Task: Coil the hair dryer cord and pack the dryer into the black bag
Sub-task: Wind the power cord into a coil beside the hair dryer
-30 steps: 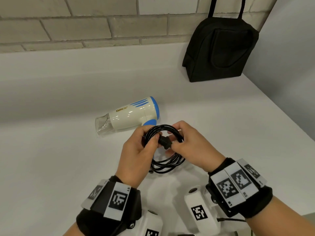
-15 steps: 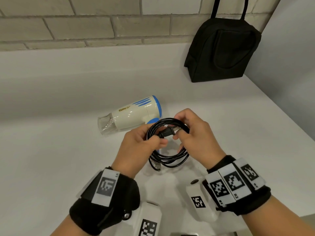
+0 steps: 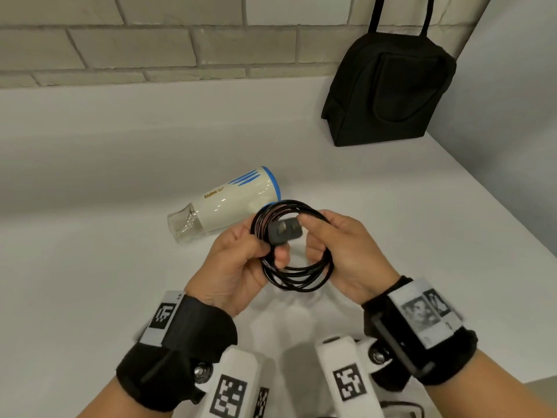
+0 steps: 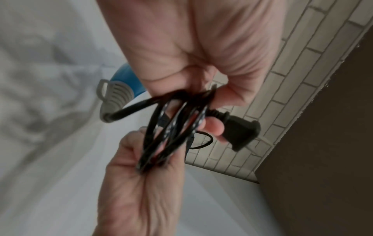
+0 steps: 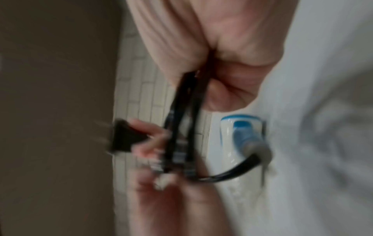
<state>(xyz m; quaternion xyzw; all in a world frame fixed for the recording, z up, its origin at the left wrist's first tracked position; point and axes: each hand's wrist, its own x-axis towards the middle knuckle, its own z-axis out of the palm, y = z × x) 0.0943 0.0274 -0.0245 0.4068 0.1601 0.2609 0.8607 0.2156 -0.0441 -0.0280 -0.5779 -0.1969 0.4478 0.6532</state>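
The white and blue hair dryer lies on its side on the white counter, nozzle to the left. Its black cord is wound into a coil of several loops held just above the counter, in front of the dryer. My left hand grips the coil's left side and holds the plug against it. My right hand curls round the coil's right side. The left wrist view shows the plug sticking out past my left hand's fingers. The black bag stands at the back right.
A brick wall runs along the back above a white upstand. A plain grey wall closes the right side beside the bag. The counter's right edge slants toward the near right corner.
Both hands have carried the coil slightly away from me, closer to the dryer. The plug has turned and now lies across the coil's top left, its flat side showing.
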